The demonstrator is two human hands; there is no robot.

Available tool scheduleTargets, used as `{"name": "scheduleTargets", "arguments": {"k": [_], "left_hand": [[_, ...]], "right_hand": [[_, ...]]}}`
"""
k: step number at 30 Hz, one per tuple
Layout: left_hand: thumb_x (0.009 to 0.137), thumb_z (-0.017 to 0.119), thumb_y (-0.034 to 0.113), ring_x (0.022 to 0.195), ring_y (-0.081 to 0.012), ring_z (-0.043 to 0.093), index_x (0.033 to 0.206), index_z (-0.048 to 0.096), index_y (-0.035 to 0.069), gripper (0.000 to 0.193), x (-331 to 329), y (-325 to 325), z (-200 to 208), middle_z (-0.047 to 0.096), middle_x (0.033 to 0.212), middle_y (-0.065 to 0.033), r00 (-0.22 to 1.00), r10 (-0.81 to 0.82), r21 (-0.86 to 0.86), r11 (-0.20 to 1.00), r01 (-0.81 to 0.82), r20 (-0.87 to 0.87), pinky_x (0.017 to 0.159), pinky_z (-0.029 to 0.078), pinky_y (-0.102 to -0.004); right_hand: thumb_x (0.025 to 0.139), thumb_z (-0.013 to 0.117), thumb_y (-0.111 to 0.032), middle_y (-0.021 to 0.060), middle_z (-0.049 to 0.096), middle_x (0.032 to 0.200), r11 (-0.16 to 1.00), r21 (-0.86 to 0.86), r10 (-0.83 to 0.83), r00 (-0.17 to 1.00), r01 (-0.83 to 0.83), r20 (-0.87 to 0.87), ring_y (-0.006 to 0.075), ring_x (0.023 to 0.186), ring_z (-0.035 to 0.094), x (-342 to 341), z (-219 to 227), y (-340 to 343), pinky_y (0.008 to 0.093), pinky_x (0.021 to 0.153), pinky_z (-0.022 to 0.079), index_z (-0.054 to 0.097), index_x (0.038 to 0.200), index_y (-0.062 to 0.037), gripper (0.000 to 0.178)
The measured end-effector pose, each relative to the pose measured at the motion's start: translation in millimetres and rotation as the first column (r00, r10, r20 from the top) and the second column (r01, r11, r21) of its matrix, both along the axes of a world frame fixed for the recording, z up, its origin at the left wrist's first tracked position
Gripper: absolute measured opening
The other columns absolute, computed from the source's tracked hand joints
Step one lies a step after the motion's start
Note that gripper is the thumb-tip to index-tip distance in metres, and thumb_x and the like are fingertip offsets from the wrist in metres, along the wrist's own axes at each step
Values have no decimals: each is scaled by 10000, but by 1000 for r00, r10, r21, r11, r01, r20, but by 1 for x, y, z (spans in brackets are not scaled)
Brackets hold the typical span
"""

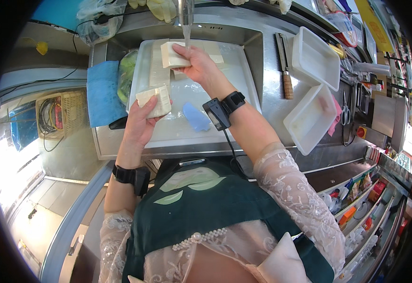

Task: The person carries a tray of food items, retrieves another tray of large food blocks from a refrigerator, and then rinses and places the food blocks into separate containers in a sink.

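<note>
My left hand (pixel 140 123) is closed round a pale block of tofu (pixel 159 106) over the near left part of a white tray (pixel 229 127). Farther back, my right hand (pixel 200 66) grips another tofu block (pixel 170 56) beside the water stream below the metal tap (pixel 185 13). More white blocks (pixel 159 75) lie in the tray, partly hidden by my right hand and its block. A light blue scraper-like piece (pixel 196 117) lies on the tray between my hands. The tray sits in a steel sink (pixel 256 47).
A blue cloth (pixel 104 93) hangs over the sink's left edge, beside something green in a clear bag (pixel 128 75). At right are a wooden-handled knife (pixel 287 85), two white tubs (pixel 315 59) and scissors (pixel 345 112). Pale gloves (pixel 162 9) lie behind the sink.
</note>
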State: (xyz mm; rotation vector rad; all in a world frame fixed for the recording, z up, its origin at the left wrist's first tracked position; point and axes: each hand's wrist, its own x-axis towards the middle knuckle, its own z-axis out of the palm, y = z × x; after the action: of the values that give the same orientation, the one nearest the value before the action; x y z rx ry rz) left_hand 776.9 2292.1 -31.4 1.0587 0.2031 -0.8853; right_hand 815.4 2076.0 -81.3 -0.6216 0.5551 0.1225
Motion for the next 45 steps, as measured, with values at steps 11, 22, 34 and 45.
{"name": "scheduleTargets", "arguments": {"k": [11,22,34,45], "left_hand": [[930,581,220,1039,-251,622,1262,468,-1,414,-8,7,-13,612,1144,-129,999,9,-39,999,-10,-36,873,524,-369],[925,584,199,1015,-247,628,1253,474,-17,407,-7,1,-11,620,1121,-140,998,29,-22,999,-30,-58,874,523,-362],[923,592,212,994,-236,637,1229,496,-6,388,-10,-1,-13,636,1078,-124,999,17,-18,1000,-18,-41,859,529,-350],[929,579,182,1013,-254,629,1249,474,-15,390,-14,-3,-15,623,1106,-142,997,17,-19,1000,-18,-69,879,518,-363]], "right_hand": [[785,735,-81,130,644,1017,944,-312,122,992,-110,20,223,897,655,-29,11,-26,345,759,549,556,1071,53,364],[813,723,-123,138,627,1054,909,-391,-39,904,-145,-426,240,910,644,-79,-66,-76,380,748,536,523,1149,67,435],[687,750,-411,224,668,907,64,-848,-286,804,-527,-521,333,799,657,-71,-115,-78,398,727,507,631,974,66,569],[676,781,-426,237,634,1072,0,-969,-107,963,-247,-246,345,990,615,-77,-102,-67,394,872,474,538,1149,74,729]]}}
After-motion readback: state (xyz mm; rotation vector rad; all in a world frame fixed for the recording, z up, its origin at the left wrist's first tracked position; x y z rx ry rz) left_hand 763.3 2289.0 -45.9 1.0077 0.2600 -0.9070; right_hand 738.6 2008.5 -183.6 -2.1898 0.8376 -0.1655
